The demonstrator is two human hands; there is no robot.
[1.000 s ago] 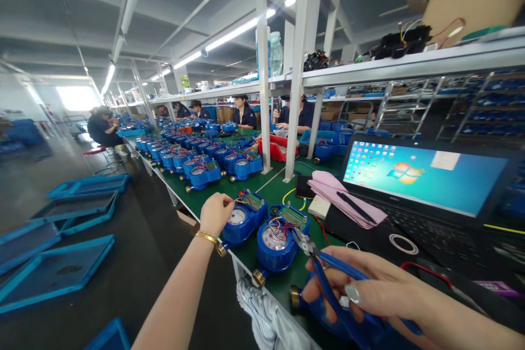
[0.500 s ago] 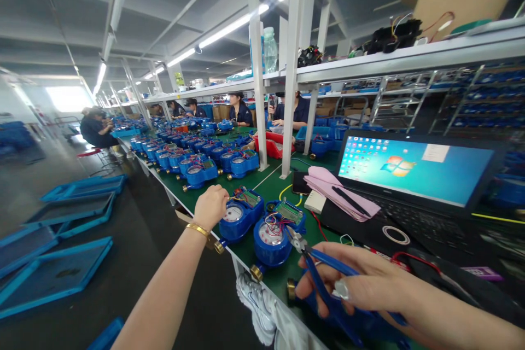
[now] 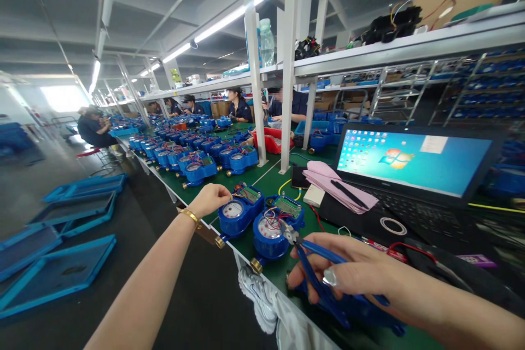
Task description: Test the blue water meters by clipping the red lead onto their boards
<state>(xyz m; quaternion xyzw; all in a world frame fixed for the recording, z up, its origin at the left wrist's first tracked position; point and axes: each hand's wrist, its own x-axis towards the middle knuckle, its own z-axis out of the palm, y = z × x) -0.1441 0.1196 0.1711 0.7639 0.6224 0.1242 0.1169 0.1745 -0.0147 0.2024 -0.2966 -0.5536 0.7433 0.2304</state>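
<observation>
My right hand holds blue-handled cutting pliers, handles spread apart. Their metal jaws are over the edge of a blue water meter with a round dial, loose coloured wires and a green circuit board. To its left stands a second blue water meter, also with its board and wires exposed. At that one's upper left, the fingers of my left hand are pinched together near the wires. What they grip is too small to make out. Another blue meter lies partly hidden below my right hand.
Rows of blue meters stretch along the green bench. On the right are an open laptop, a pink cloth with a black pen, and a tape roll. White posts carry a shelf above. Blue trays lie on the floor; co-workers sit beyond.
My left hand has shifted slightly left, away from the second meter's dial. The pliers in my right hand have moved a little left and up in the view.
</observation>
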